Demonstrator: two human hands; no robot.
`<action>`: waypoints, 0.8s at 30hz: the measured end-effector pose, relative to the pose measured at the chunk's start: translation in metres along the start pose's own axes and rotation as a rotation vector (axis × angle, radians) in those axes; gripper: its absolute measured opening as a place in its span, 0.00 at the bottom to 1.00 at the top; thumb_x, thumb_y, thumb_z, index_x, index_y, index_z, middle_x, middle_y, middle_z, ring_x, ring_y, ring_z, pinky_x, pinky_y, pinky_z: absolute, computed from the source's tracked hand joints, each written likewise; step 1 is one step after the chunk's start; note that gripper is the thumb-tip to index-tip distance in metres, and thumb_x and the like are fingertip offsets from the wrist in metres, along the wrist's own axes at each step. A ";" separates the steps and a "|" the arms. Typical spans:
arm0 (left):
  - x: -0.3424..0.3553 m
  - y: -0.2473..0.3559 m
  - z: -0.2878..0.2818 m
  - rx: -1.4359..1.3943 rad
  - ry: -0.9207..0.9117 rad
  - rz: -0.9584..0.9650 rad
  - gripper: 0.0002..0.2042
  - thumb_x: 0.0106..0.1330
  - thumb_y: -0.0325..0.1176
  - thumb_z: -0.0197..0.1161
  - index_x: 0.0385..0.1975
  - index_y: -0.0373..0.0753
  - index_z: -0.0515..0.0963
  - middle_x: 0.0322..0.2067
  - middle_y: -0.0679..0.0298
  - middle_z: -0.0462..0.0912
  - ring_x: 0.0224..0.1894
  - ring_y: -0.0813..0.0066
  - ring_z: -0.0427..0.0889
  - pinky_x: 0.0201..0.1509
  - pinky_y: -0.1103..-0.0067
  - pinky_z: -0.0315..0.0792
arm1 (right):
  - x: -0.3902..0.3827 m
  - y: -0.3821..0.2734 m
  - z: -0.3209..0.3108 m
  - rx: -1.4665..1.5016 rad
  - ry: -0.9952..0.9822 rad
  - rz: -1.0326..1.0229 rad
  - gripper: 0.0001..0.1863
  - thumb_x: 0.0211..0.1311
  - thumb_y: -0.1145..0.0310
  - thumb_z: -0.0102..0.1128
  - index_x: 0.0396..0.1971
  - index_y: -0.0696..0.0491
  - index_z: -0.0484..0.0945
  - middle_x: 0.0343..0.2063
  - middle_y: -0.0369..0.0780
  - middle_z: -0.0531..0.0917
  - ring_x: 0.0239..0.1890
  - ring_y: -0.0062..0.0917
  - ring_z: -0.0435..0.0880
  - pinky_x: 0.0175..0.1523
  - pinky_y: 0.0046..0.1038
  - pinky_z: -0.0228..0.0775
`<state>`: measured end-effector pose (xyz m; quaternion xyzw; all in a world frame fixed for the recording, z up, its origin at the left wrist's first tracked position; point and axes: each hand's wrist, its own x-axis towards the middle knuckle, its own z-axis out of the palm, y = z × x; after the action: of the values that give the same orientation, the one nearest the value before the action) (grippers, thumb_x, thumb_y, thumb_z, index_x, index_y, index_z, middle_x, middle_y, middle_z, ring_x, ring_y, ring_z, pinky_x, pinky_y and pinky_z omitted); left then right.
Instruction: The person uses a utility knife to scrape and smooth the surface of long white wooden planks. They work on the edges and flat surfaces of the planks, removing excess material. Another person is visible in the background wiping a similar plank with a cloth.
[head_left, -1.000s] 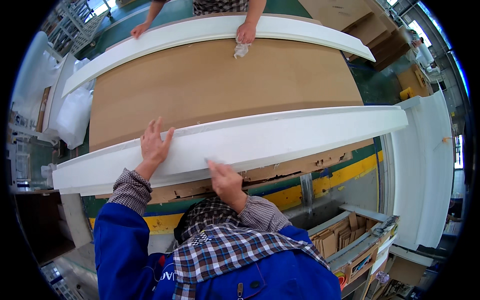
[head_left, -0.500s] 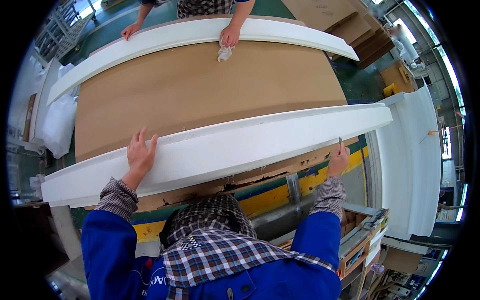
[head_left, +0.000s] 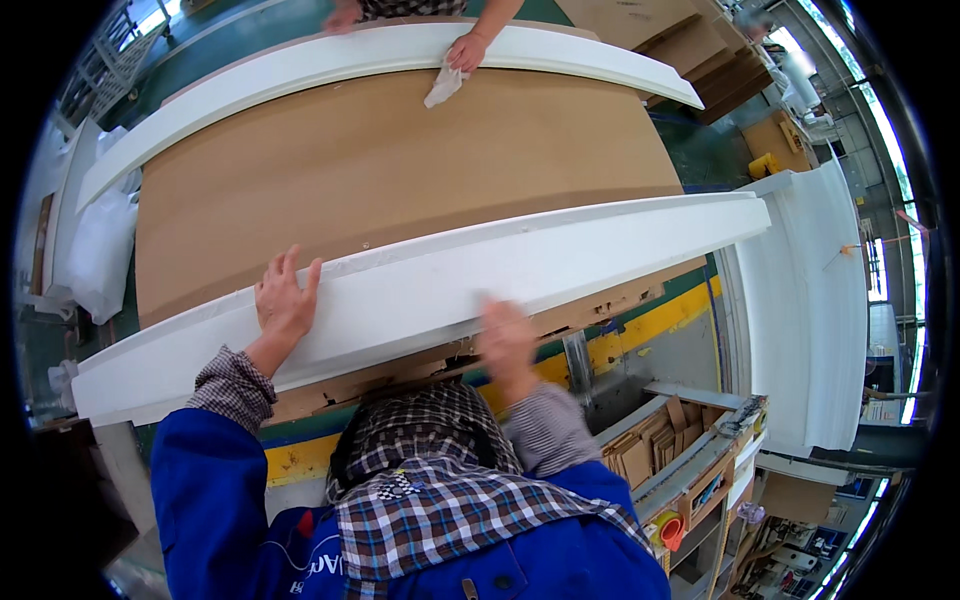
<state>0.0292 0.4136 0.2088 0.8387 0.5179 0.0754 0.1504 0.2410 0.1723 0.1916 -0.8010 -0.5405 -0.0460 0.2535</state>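
Note:
A long white moulded panel (head_left: pixel 420 290) lies across the near side of a cardboard-covered table. My left hand (head_left: pixel 287 303) rests on its left part, fingers spread at the far raised edge. At the panel's near edge, around its middle, is my right hand (head_left: pixel 508 345), smeared by motion. It is closed around a small, thin grey blade-like tool, plain in the earlier picture and only a blur now. Across the table, another person's hand (head_left: pixel 468 50) presses a crumpled white cloth (head_left: pixel 446 84) to a second, curved white panel (head_left: pixel 300 66).
Brown cardboard (head_left: pixel 400 165) covers the tabletop between the panels. To the right stands a large white panel (head_left: pixel 805 310), with a wooden cart (head_left: pixel 690 470) of cardboard pieces nearer me. Plastic-wrapped items (head_left: pixel 100 255) stand at the left. A yellow floor stripe (head_left: pixel 660 315) runs below the table.
My right hand has swept left along the near edge, from the panel's right part to its middle. The left hand stays put. The other person's left-side hand has shifted right.

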 end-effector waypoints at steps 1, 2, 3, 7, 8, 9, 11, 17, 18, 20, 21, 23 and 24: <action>-0.001 -0.001 0.000 -0.019 0.009 0.005 0.26 0.65 0.52 0.45 0.54 0.38 0.66 0.52 0.54 0.69 0.55 0.58 0.67 0.57 0.66 0.59 | -0.001 -0.035 0.015 0.148 0.090 -0.138 0.17 0.47 0.76 0.50 0.40 0.55 0.76 0.28 0.43 0.79 0.28 0.34 0.78 0.31 0.32 0.73; -0.002 -0.004 -0.001 -0.033 0.017 0.011 0.25 0.66 0.51 0.45 0.54 0.38 0.66 0.52 0.53 0.69 0.55 0.58 0.68 0.57 0.66 0.60 | -0.001 -0.071 0.022 0.261 0.053 -0.199 0.16 0.48 0.73 0.52 0.41 0.55 0.76 0.27 0.41 0.78 0.27 0.31 0.77 0.29 0.29 0.72; -0.003 -0.008 0.000 -0.059 0.035 0.027 0.24 0.66 0.50 0.45 0.54 0.39 0.66 0.51 0.53 0.69 0.54 0.57 0.68 0.56 0.66 0.61 | -0.007 -0.097 0.026 0.312 -0.005 -0.218 0.16 0.48 0.72 0.55 0.41 0.55 0.76 0.25 0.39 0.76 0.27 0.29 0.77 0.28 0.29 0.71; -0.002 -0.014 0.004 -0.108 0.100 0.045 0.22 0.66 0.48 0.47 0.53 0.39 0.66 0.49 0.52 0.71 0.51 0.54 0.71 0.53 0.66 0.64 | 0.003 -0.084 0.010 0.341 0.074 -0.082 0.18 0.47 0.74 0.57 0.42 0.55 0.76 0.26 0.38 0.74 0.27 0.30 0.76 0.29 0.29 0.71; -0.002 -0.013 0.006 -0.113 0.112 0.040 0.22 0.66 0.47 0.47 0.53 0.39 0.66 0.48 0.52 0.72 0.50 0.53 0.71 0.52 0.66 0.65 | 0.004 -0.065 0.009 0.291 0.104 -0.071 0.19 0.48 0.75 0.56 0.44 0.55 0.75 0.27 0.38 0.75 0.28 0.30 0.76 0.30 0.28 0.71; -0.001 -0.015 0.006 -0.103 0.112 0.024 0.22 0.66 0.47 0.47 0.53 0.38 0.66 0.48 0.52 0.72 0.50 0.53 0.72 0.52 0.66 0.65 | 0.006 -0.050 0.007 0.278 0.127 -0.080 0.19 0.48 0.76 0.56 0.44 0.55 0.75 0.27 0.38 0.75 0.28 0.30 0.77 0.31 0.28 0.71; 0.002 -0.018 0.013 -0.098 0.091 0.000 0.22 0.66 0.46 0.47 0.53 0.38 0.66 0.48 0.52 0.72 0.49 0.54 0.72 0.51 0.66 0.66 | 0.004 -0.013 -0.001 0.234 0.165 -0.083 0.20 0.48 0.78 0.57 0.45 0.56 0.76 0.27 0.39 0.76 0.29 0.31 0.77 0.32 0.27 0.72; -0.005 -0.019 0.014 -0.165 0.142 -0.048 0.21 0.66 0.44 0.47 0.52 0.37 0.68 0.45 0.54 0.75 0.45 0.58 0.75 0.49 0.69 0.68 | 0.002 0.152 -0.058 -0.085 0.331 -0.020 0.21 0.49 0.80 0.52 0.47 0.54 0.76 0.28 0.41 0.78 0.30 0.32 0.78 0.34 0.29 0.72; -0.006 -0.018 0.016 -0.154 0.191 -0.031 0.20 0.66 0.43 0.48 0.52 0.36 0.68 0.44 0.55 0.76 0.44 0.59 0.76 0.49 0.69 0.67 | -0.002 0.194 -0.063 -0.190 0.353 0.028 0.20 0.50 0.79 0.52 0.47 0.54 0.76 0.28 0.41 0.78 0.30 0.32 0.78 0.34 0.29 0.71; -0.008 -0.025 0.021 -0.061 0.275 0.023 0.20 0.66 0.43 0.48 0.52 0.35 0.68 0.44 0.55 0.76 0.44 0.59 0.75 0.50 0.69 0.66 | 0.000 0.264 -0.085 -0.194 0.446 0.065 0.17 0.54 0.77 0.53 0.46 0.53 0.76 0.27 0.42 0.77 0.31 0.32 0.77 0.35 0.30 0.71; -0.008 -0.030 0.020 -0.010 0.319 0.052 0.20 0.66 0.43 0.48 0.51 0.35 0.68 0.44 0.55 0.76 0.44 0.59 0.75 0.50 0.69 0.66 | -0.001 0.294 -0.096 -0.229 0.441 0.073 0.16 0.56 0.76 0.52 0.46 0.53 0.77 0.27 0.41 0.77 0.31 0.33 0.77 0.35 0.30 0.71; -0.011 -0.031 0.020 0.119 0.335 -0.013 0.20 0.67 0.42 0.47 0.51 0.34 0.68 0.47 0.53 0.74 0.47 0.57 0.74 0.52 0.68 0.64 | 0.006 0.355 -0.122 -0.273 0.425 0.151 0.15 0.57 0.75 0.51 0.45 0.53 0.77 0.28 0.41 0.77 0.32 0.33 0.77 0.36 0.30 0.71; -0.012 -0.028 0.019 0.161 0.334 -0.061 0.20 0.67 0.42 0.47 0.51 0.34 0.68 0.47 0.52 0.74 0.47 0.56 0.73 0.53 0.67 0.63 | 0.006 0.383 -0.138 -0.285 0.402 0.236 0.14 0.58 0.74 0.51 0.44 0.53 0.77 0.29 0.40 0.77 0.33 0.33 0.77 0.37 0.30 0.70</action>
<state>0.0053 0.4116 0.1821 0.8078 0.5652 0.1673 -0.0029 0.6115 0.0048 0.1773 -0.8609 -0.3701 -0.2498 0.2440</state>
